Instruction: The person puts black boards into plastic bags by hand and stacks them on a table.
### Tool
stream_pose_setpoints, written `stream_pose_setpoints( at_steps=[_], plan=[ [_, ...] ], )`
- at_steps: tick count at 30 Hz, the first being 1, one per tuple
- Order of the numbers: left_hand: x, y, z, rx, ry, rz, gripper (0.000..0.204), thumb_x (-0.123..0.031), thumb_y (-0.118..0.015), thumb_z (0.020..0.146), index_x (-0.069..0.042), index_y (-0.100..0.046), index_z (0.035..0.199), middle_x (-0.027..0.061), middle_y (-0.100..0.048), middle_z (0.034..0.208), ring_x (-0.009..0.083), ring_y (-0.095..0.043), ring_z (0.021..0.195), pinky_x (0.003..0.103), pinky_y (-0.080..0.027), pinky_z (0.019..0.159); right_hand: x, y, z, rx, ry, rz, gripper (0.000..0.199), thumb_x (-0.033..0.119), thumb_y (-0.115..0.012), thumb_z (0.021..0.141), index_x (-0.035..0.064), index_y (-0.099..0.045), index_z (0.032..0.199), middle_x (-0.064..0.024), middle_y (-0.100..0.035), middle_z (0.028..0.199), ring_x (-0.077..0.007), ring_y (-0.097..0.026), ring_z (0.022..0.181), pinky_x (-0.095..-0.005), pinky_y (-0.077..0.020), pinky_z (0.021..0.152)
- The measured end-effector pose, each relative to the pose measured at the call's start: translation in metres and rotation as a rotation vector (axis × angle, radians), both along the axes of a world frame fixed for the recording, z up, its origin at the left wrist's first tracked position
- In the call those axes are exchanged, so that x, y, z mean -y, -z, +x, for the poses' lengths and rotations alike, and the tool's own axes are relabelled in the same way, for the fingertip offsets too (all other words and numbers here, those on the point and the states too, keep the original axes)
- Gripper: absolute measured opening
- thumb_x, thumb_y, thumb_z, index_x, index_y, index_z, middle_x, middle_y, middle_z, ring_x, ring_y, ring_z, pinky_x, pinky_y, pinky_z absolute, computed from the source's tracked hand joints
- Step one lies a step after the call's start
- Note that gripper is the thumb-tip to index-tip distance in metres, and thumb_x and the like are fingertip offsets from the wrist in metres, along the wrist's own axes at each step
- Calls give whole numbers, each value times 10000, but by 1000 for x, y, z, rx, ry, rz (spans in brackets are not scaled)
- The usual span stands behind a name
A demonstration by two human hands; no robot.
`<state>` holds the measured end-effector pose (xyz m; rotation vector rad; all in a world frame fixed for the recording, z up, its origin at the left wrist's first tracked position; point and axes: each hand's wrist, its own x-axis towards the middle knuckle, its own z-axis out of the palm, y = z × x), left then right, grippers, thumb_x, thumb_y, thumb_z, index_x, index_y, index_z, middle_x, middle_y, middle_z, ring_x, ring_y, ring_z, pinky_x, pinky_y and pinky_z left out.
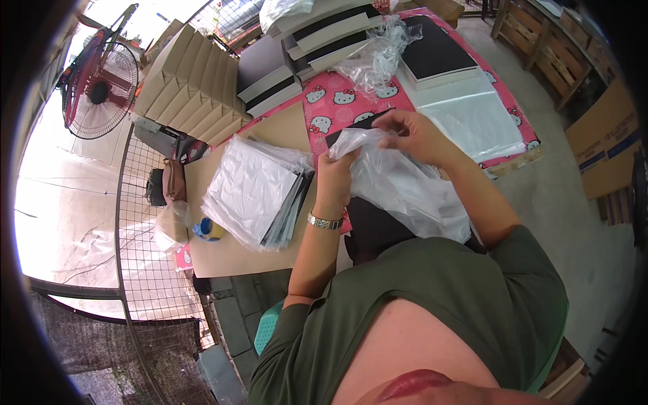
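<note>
A clear plastic bag (405, 182) hangs between my hands in front of my chest, its lower part spread toward my lap. My left hand (335, 174) grips a bunched part of its upper edge. My right hand (415, 137) is at the upper edge too, fingers curled with the film against them. Under the bag shows a black sheet (378, 226), mostly covered. Left of my hands, a fanned stack of plastic-wrapped black sheets (250, 189) rests on brown paper (202, 182). Flat clear plastic bags (469, 121) lie in a pile on the right.
A stack of black sheets (435, 50) and crumpled plastic (381, 64) sit at the back of the pink patterned table cover (331, 91). Tall brown paper-wrapped bundles (192, 84) stand back left, near a fan (101, 91). A blue-and-yellow tape roll (209, 230) is at the left.
</note>
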<state>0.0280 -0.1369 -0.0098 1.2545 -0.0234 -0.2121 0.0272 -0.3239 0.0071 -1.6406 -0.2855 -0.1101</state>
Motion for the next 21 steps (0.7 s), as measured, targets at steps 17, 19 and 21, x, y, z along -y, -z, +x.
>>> stream_pose_setpoints(
  at_steps=[17,19,21],
  plan=[
    [4,3,4,271,-315,-209,73,-43,-594,813,-48,-563,879,18,-591,836,126,-567,750,275,-460,699,-33,-8,16,412,317,-335,170,169,-618,830,10,-592,776,-54,-538,611,-124,-477,540,-282,-377,513],
    [9,3,0,267,-344,-176,78,-87,-605,830,-50,-565,887,15,-587,842,122,-564,751,268,-452,693,-33,-8,26,589,320,-206,193,200,-614,845,30,-596,756,19,-503,617,-70,-432,567,-258,-362,510],
    [13,0,-4,234,-344,-203,151,-91,-601,843,-38,-523,961,0,-541,807,98,-517,715,252,-426,669,-41,-13,28,341,284,-66,191,208,-616,845,42,-592,755,36,-479,604,-60,-416,549,-246,-349,495]
  ],
)
